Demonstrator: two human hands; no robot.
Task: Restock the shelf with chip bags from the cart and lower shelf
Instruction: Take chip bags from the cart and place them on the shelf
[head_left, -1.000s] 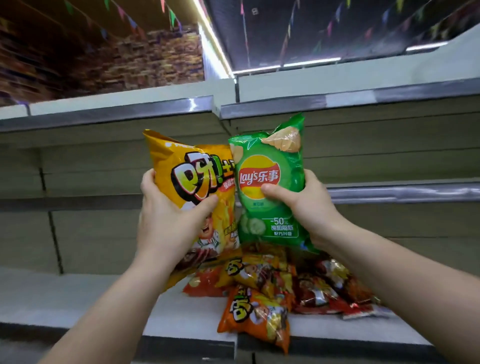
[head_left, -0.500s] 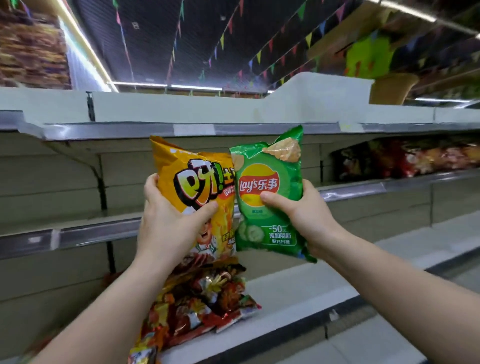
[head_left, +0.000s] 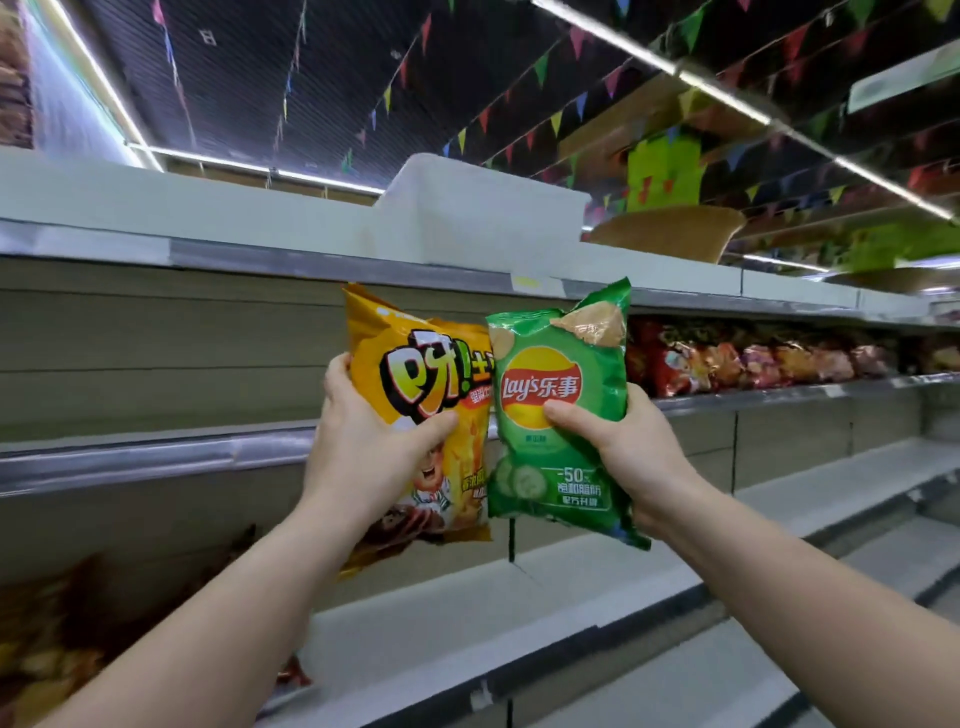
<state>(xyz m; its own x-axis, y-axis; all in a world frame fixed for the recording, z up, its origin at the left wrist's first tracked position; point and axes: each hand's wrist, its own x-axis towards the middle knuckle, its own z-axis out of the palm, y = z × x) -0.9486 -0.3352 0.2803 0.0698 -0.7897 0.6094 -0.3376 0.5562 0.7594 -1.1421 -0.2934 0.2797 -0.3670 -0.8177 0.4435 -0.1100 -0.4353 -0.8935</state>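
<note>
Chip bags up: L hand grips yellow bag, R hand grips green Lay's bag; edges prob. touching, before shelf.

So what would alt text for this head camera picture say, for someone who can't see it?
Two bare hands hold chip bags up before store shelves: the left hand grips a yellow bag, the right hand a green bag. More bags line a shelf to the right.

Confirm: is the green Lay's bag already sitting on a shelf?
No, the right hand grips the green Lay's bag in the air in front of the shelving, beside the yellow bag held by the left hand.
</note>
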